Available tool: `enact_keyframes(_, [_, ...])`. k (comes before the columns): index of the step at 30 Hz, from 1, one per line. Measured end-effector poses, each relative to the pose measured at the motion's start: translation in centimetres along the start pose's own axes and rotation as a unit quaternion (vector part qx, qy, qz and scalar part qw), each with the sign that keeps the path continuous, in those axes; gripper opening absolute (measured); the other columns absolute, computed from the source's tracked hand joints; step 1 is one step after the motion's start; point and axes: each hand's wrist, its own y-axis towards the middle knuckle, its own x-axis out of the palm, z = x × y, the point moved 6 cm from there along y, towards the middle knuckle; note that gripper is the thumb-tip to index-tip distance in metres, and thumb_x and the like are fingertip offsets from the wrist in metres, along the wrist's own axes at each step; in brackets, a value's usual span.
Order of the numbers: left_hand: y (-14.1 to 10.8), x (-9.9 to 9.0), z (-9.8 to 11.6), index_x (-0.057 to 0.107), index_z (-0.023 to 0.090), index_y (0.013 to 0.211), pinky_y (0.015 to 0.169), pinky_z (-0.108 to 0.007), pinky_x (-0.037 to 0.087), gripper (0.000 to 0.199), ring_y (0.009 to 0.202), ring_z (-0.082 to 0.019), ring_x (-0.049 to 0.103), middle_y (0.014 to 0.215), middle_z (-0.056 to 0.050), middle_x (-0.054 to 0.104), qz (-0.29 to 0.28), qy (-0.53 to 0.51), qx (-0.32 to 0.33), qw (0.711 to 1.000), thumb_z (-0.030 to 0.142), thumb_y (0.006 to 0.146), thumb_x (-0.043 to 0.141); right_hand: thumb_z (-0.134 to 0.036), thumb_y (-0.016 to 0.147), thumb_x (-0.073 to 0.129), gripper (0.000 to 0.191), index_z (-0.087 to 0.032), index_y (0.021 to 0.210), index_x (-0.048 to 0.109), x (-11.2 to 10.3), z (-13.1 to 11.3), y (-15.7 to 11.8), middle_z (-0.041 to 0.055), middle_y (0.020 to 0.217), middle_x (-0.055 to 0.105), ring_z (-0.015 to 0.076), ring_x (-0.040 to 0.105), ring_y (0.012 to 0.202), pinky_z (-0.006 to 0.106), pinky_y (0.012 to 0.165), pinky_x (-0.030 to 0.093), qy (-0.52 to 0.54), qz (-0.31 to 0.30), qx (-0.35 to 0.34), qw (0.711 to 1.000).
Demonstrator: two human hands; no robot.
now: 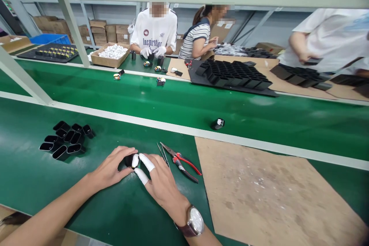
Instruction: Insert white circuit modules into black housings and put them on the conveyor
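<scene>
My left hand [111, 167] is closed around a black plastic housing [128, 160], low over the green bench. At the housing's right-hand opening sits a white-wrapped circuit board [135, 160], with a bit of green and yellow showing. My right hand [163, 180] wears white finger cots on thumb and forefinger and pinches that board from the right; the exact contact is partly hidden. Right of the hands lie red-and-black long-nose pliers [181, 161] and a pair of tweezers [163, 154]. Several empty black housings [69, 137] stand in a cluster to the left.
A stained cardboard sheet [259, 192] covers the bench at right. Beyond a white rail [138, 121] runs a green conveyor belt [173, 102] carrying a filled housing [218, 123] and small circuit boards [160, 81]. Across it, people work beside a tray of black housings [233, 73].
</scene>
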Motion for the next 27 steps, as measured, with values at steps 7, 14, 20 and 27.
enact_keyframes(7, [-0.2,0.2,-0.5,0.044,0.03,0.153,0.107,-0.046,0.058,0.057,0.127,-0.026,0.065,0.142,-0.01,0.065,-0.005,-0.018,-0.011,1.0,0.03,0.102,0.069,-0.014,0.101,0.065,0.021,-0.019,0.122,0.062,1.2,0.6,-0.6,0.0162,0.137,0.065,0.0305,0.064,0.117,0.051,0.091,0.063,0.063,-0.019,-0.004,0.998])
enact_keyframes(14, [-0.8,0.7,-1.0,0.036,0.03,0.157,0.115,-0.045,0.054,0.063,0.14,-0.026,0.061,0.154,-0.011,0.059,-0.04,-0.05,-0.051,0.997,0.025,0.102,0.065,-0.009,0.1,0.062,0.043,-0.022,0.14,0.056,1.7,0.8,-0.3,0.016,0.144,0.06,0.0304,0.059,0.133,0.053,0.105,0.059,0.115,-0.027,0.014,0.993])
enact_keyframes(20, [-0.8,0.6,-0.6,0.027,0.034,0.16,0.117,-0.042,0.052,0.073,0.141,-0.023,0.062,0.152,-0.004,0.064,-0.071,-0.064,-0.096,0.991,0.019,0.098,0.064,-0.002,0.097,0.056,0.041,-0.019,0.133,0.062,1.3,0.9,-0.6,0.0148,0.125,0.065,0.0281,0.063,0.115,0.047,0.093,0.063,0.053,-0.025,0.006,0.998])
enact_keyframes(27, [-0.7,0.8,-0.3,0.031,0.032,0.16,0.114,-0.037,0.054,0.067,0.139,-0.022,0.063,0.155,-0.004,0.061,-0.076,-0.062,-0.088,0.991,0.023,0.101,0.059,0.006,0.086,0.048,0.05,-0.013,0.131,0.062,2.1,0.2,-0.4,0.02,0.137,0.06,0.0326,0.055,0.131,0.053,0.107,0.057,0.015,-0.089,-0.029,0.995])
